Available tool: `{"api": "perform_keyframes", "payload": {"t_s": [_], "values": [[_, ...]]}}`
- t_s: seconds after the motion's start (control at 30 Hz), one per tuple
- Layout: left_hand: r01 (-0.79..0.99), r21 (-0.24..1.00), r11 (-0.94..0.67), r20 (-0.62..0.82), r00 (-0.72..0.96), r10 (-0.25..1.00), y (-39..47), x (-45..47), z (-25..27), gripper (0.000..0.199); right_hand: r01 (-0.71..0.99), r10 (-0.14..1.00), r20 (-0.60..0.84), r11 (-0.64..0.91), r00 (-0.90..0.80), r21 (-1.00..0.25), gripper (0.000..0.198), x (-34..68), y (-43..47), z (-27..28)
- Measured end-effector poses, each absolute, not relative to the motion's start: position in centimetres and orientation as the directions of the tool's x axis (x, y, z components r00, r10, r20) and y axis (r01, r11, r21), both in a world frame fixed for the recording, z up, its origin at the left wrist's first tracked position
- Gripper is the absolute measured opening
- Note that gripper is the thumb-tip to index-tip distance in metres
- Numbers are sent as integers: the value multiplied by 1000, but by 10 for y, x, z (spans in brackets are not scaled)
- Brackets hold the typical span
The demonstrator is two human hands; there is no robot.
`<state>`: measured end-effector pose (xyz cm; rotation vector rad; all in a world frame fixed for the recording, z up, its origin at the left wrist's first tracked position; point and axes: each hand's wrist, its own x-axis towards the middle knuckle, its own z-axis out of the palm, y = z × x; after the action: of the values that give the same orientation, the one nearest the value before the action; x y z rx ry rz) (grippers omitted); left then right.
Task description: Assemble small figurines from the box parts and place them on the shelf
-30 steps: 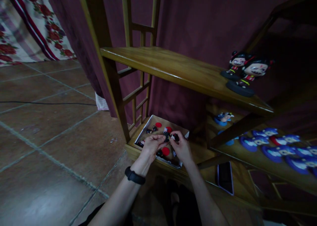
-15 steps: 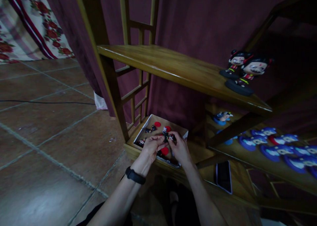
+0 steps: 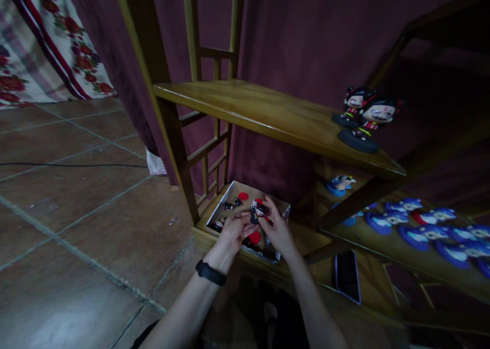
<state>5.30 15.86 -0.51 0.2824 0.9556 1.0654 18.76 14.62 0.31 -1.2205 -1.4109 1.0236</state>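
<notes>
Over an open cardboard box (image 3: pixel 284 209) on the low shelf, both my hands hold one small black-haired figurine (image 3: pixel 259 211). My left hand (image 3: pixel 236 227), with a black band at the wrist, is closed on its dark lower part. My right hand (image 3: pixel 277 226) grips it from the other side with thumb and fingers. The figurine stands roughly upright, its face showing between the hands. Inside the box lie a red disc (image 3: pixel 243 196), another red disc (image 3: pixel 254 237) and several small dark figure pieces (image 3: pixel 228 206). My hands hide part of the box's contents.
Two larger figurines (image 3: pixel 377 115) on dark bases stand on the upper wooden shelf (image 3: pixel 245 101). Several blue-based figurines (image 3: pixel 423 235) fill a shelf at the right. Below them lies a dark phone-like object (image 3: pixel 347 276). A wooden post (image 3: pixel 163 114) rises left of the box.
The figurine has turned from lying sideways to roughly upright, its face now showing. My right fingers have shifted to its side. The view has moved slightly.
</notes>
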Motion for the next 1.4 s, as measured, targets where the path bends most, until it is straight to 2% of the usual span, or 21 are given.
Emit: {"api": "perform_keyframes", "payload": {"t_s": [0.13, 0.3, 0.47, 0.57, 0.77, 0.93, 1.17, 1.4], "values": [[-662, 587, 465, -519, 134, 844, 163, 52, -10, 6, 70, 995, 73, 68, 73, -995, 43, 191, 152, -6], [-676, 595, 434, -519, 90, 850, 160, 56, -9, 9, 12, 998, -25, -26, 50, -1000, 26, 183, 153, -11], [-636, 623, 455, -526, 90, 846, 151, 60, -3, 12, -27, 998, -36, -34, 42, -999, 20, 176, 154, -11], [-586, 675, 448, -509, 70, 858, 149, 56, 0, 24, -39, 998, -52, -51, 33, -998, 18, 177, 154, -9], [-440, 761, 477, -449, 175, 876, 151, 44, 0, 34, -63, 999, -43, -43, 6, -997, 16, 180, 154, -8], [-426, 773, 470, -442, 171, 881, 153, 43, -1, 29, -93, 998, -58, -59, -12, -994, 17, 177, 152, -5], [-448, 783, 433, -420, 133, 898, 151, 48, -4, 23, 17, 999, -28, -28, 17, -999, 10, 177, 154, -15], [-497, 766, 407, -433, 68, 899, 152, 56, -9, 18, 153, 999, 17, 10, 45, -988, 12, 181, 160, -31]]}}
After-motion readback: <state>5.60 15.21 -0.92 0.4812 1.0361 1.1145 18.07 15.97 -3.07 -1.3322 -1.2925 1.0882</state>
